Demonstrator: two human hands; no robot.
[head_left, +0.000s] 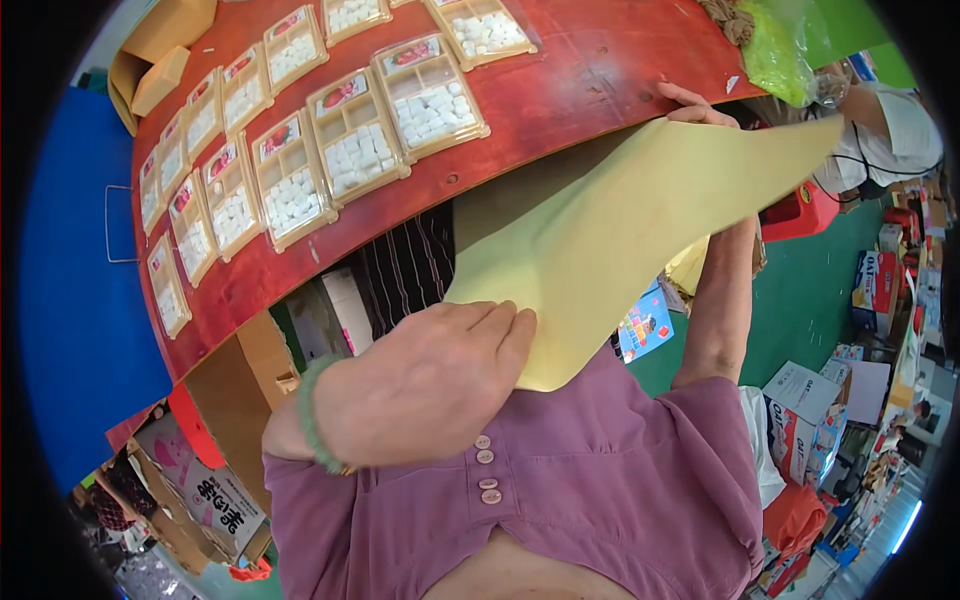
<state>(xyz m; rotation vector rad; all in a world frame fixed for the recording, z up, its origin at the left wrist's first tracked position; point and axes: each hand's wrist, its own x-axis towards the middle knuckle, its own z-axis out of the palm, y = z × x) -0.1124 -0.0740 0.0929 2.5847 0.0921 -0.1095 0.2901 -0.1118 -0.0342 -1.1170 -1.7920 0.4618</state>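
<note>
Head view: left hand (425,385) at 6 o'clock of frame centre, fingers together, clamped on lower corner of yellow sheet (610,235). Right hand (695,108) at 2 o'clock, fingers closed on sheet's upper edge; grip partly hidden behind sheet. Sheet stretched between both hands, held above table edge, centre to upper right. Red table (560,85) at 12 o'clock carried rows of clear trays (355,135) holding white pieces, 10 to 12 o'clock. Green bag (780,45) at 1 o'clock. Green bead bracelet (312,415) on left wrist
</note>
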